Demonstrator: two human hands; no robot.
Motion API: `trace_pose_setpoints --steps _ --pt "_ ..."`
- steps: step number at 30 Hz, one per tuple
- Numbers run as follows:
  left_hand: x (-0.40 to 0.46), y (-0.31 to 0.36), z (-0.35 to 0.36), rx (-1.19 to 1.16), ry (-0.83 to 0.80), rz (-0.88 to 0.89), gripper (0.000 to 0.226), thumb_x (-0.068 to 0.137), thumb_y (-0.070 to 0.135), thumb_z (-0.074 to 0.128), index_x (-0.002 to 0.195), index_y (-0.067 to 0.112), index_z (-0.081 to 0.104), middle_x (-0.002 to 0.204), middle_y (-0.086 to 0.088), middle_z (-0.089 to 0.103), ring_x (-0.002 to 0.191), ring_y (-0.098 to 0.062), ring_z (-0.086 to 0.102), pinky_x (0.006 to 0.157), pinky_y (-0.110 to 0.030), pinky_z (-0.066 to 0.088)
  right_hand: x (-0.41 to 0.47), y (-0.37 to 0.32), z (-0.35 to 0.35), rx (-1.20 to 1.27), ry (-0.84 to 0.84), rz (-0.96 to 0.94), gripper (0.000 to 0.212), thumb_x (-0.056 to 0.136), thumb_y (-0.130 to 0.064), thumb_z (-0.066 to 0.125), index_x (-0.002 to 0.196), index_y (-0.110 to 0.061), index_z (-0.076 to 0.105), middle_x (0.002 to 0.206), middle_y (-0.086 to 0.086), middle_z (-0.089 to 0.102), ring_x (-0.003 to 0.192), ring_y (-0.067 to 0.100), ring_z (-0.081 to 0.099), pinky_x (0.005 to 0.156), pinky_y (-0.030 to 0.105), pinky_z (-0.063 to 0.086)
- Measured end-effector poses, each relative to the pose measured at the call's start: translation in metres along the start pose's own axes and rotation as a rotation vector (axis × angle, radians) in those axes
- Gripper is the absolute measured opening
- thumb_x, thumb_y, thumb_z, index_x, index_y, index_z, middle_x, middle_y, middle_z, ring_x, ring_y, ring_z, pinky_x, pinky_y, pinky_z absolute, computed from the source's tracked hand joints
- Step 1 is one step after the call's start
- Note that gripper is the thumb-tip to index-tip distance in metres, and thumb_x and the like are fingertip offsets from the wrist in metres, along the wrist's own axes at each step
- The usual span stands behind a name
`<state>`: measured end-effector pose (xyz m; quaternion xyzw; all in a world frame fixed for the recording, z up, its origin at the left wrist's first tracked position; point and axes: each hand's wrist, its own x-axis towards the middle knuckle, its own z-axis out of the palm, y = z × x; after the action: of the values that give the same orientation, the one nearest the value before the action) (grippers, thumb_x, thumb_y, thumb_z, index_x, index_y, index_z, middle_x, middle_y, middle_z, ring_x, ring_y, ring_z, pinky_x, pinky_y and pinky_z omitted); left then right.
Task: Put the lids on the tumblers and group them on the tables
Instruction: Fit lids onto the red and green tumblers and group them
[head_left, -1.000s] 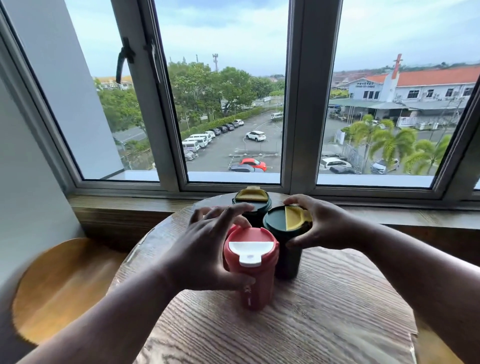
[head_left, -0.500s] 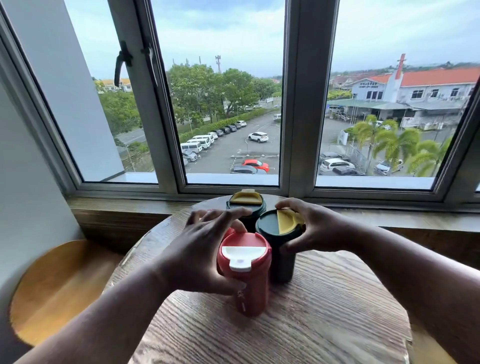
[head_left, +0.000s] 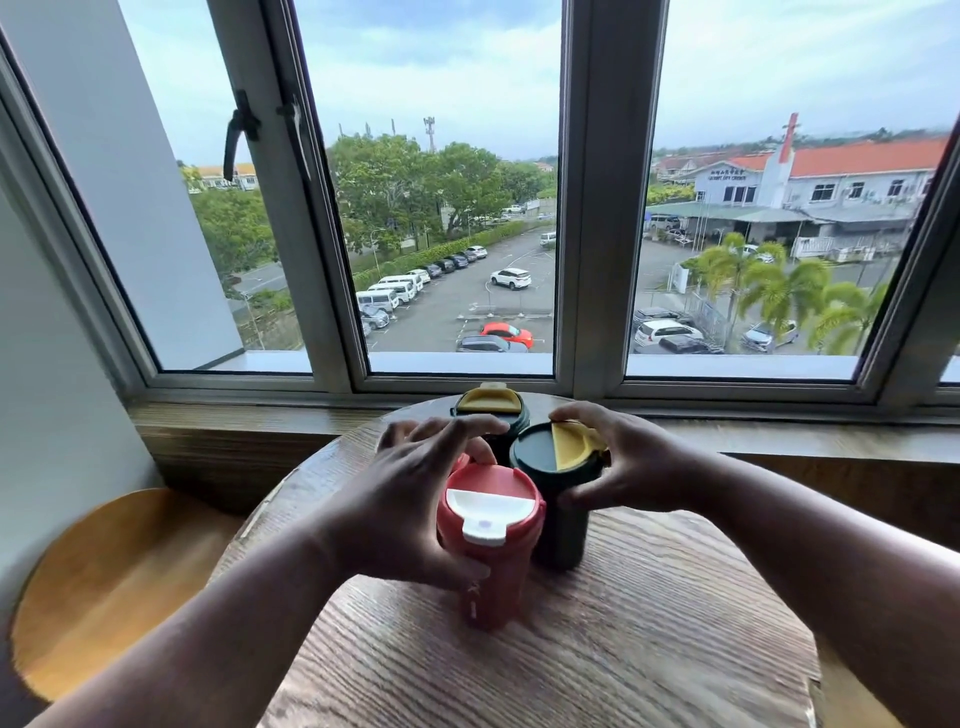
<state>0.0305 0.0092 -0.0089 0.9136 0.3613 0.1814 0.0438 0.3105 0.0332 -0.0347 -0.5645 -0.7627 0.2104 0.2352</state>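
Our left hand (head_left: 400, 499) reaches in from the lower left, forearm angled up toward the centre; its fingers curl and the thumb wraps low, gripping the red tumbler (head_left: 488, 551) near the top; our right hand (head_left: 623, 467) comes in from the right, forearm sloping down to the frame's edge; its fingers arch over and its thumb tucks under, holding the dark green tumbler (head_left: 558, 488) at the lid.
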Motion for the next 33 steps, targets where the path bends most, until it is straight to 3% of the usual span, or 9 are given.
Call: trace_pose_setpoints --steps 5,9,14,18,20,22,24,28,33 --pt "-0.003 -0.01 0.006 0.012 0.024 0.046 0.112 0.049 0.055 0.085 0.143 0.043 0.024 0.126 0.024 0.055 0.127 0.005 0.036 0.106 -0.023 0.02 0.0 -0.003 -0.002 -0.03 -0.002 -0.004 0.098 0.045 -0.063 0.077 0.134 -0.044 0.04 0.132 -0.016 0.056 0.122 0.009 0.053 0.104 0.038 0.046" --pt "-0.005 -0.013 0.003 0.034 0.014 0.035 0.114 0.049 0.057 0.084 0.145 0.041 0.024 0.127 0.025 0.055 0.126 0.006 0.035 0.102 -0.007 0.012 0.002 -0.004 0.0 -0.056 0.005 0.011 0.096 0.045 -0.066 0.076 0.13 -0.051 0.036 0.129 -0.018 0.057 0.12 0.009 0.054 0.101 0.039 0.047" --pt "-0.005 -0.014 0.001 0.059 0.013 0.049 0.114 0.049 0.058 0.082 0.147 0.04 0.026 0.129 0.024 0.055 0.116 0.023 0.023 0.099 0.0 0.008 0.004 -0.004 0.001 -0.059 -0.016 0.02 0.097 0.046 -0.065 0.076 0.132 -0.049 0.036 0.133 -0.015 0.056 0.124 0.009 0.052 0.104 0.04 0.046" --pt "-0.004 -0.016 -0.001 0.049 -0.003 0.048 0.116 0.052 0.073 0.076 0.15 0.042 0.021 0.133 0.025 0.053 0.13 0.007 0.033 0.105 -0.016 0.018 0.004 -0.006 -0.001 -0.038 -0.044 0.028 0.098 0.045 -0.066 0.077 0.132 -0.052 0.034 0.132 -0.015 0.055 0.123 0.01 0.052 0.104 0.04 0.046" --pt "-0.004 -0.017 -0.003 -0.03 0.03 0.04 0.104 0.06 0.08 0.064 0.149 0.043 0.026 0.134 0.029 0.051 0.134 0.01 0.029 0.109 -0.025 0.022 0.003 -0.008 -0.003 -0.033 -0.049 0.024 0.101 0.044 -0.07 0.078 0.133 -0.052 0.034 0.135 -0.015 0.054 0.125 0.009 0.051 0.105 0.04 0.045" --pt "-0.003 -0.023 -0.004 -0.167 0.125 -0.023 0.079 0.068 0.07 0.052 0.141 0.045 0.037 0.129 0.044 0.044 0.129 0.022 0.023 0.105 -0.02 0.025 0.002 -0.008 -0.004 -0.018 -0.049 0.034 0.105 0.042 -0.072 0.079 0.135 -0.052 0.033 0.136 -0.014 0.055 0.125 0.01 0.051 0.106 0.04 0.045" --pt "-0.002 -0.037 -0.006 -0.241 0.167 -0.101 0.067 0.068 0.057 0.051 0.133 0.047 0.045 0.126 0.048 0.039 0.126 0.023 0.026 0.102 -0.021 0.03 0.001 -0.008 -0.004 -0.029 -0.055 0.04 0.115 0.037 -0.079 0.078 0.137 -0.051 0.03 0.138 -0.013 0.053 0.128 0.01 0.05 0.107 0.04 0.044" --pt "-0.004 -0.064 -0.004 -0.219 -0.022 -0.154 0.085 0.069 0.04 0.08 0.143 0.044 0.038 0.145 0.022 0.043 0.135 0.005 0.037 0.115 -0.024 0.03 0.002 -0.002 0.002 -0.081 -0.027 0.046 0.123 0.028 -0.094 0.065 0.137 -0.051 0.027 0.139 -0.015 0.052 0.13 0.011 0.049 0.106 0.04 0.044" --pt "-0.002 -0.074 0.007 -0.352 0.05 -0.248 0.096 0.06 0.04 0.09 0.139 0.051 0.035 0.14 0.005 0.054 0.127 -0.006 0.054 0.11 -0.036 0.045 0.0 -0.001 0.002 -0.067 0.003 0.01 0.119 0.035 -0.089 0.068 0.139 -0.04 0.037 0.135 -0.014 0.055 0.126 0.01 0.052 0.106 0.039 0.044"
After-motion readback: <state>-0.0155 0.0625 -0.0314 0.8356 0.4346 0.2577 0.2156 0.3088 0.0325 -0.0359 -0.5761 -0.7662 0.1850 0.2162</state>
